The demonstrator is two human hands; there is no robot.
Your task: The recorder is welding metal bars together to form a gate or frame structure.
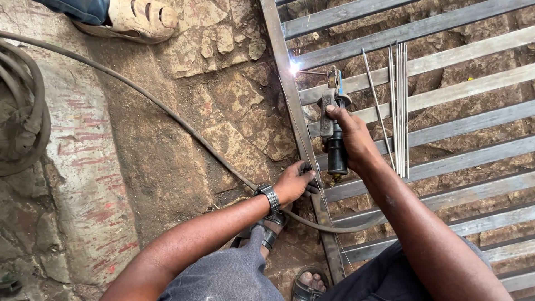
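Right hand [352, 138] around electrode holder [334, 134] (arc lit)

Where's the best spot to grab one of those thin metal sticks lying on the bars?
Probably near the lower end of a welding rod, coming from above. The rods lie flat across the grille bars with gaps underneath, so fingers can pinch one there. That end sits beside the right hand, away from the spark.

Electrode holder [336, 146]: black grip, blue-grey clamp head. Spark [293, 68]: white with a violet fringe. Metal grille [446, 83]: dull grey bars, rust-brown streaks. Loose welding rods [400, 111]: pale grey. Cable [167, 111]: dark grey-brown. Wristwatch [270, 197]: black and silver. Stone ground [223, 111]: mottled tan and brown; left slab grey with faded red marks. Trousers [223, 276]: grey. Sandal [136, 19]: cream.
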